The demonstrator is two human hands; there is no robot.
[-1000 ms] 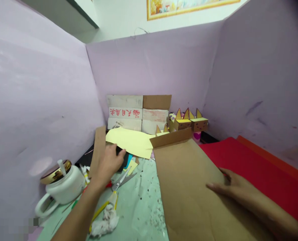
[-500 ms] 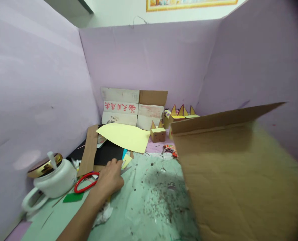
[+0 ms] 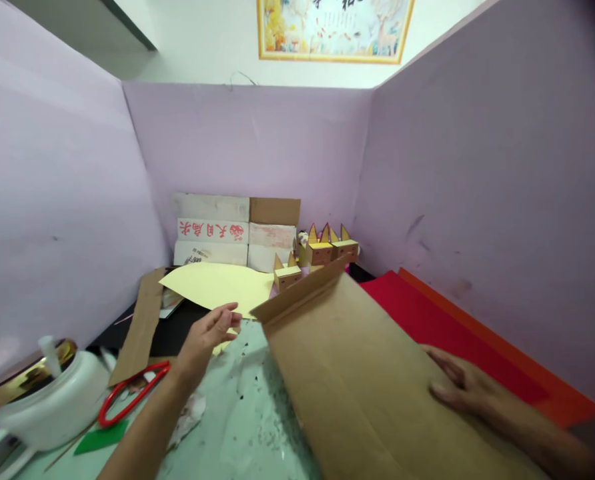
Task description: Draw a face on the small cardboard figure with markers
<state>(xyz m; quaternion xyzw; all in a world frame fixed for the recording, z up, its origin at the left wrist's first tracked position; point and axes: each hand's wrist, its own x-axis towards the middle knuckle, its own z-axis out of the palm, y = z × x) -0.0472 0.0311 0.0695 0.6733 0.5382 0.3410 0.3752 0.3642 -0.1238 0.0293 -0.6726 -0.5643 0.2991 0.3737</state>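
Note:
A large brown cardboard sheet (image 3: 357, 373) with a folded flap along its far edge is tilted over the right half of the table. My right hand (image 3: 460, 383) grips its right edge, the thumb on top and the fingers partly hidden beneath. My left hand (image 3: 212, 333) is raised near the sheet's left corner, fingers loosely apart and holding nothing. Behind my left hand lies a pale yellow paper sheet (image 3: 220, 283). Red-handled scissors (image 3: 132, 393) rest to the left of my left forearm, beside a green scrap (image 3: 101, 437).
A white teapot-like mug (image 3: 52, 400) stands at the left. Small cardboard boxes with pointed ears (image 3: 320, 253) and a white printed carton (image 3: 212, 230) are at the back. Red sheets (image 3: 427, 320) lie along the right wall. A cardboard strip (image 3: 140, 327) lies left.
The cardboard sheet has moved left and lower, and my right hand now shows on its edge. My left hand has lifted off the table with fingers loosened. The view has tilted up and turned right.

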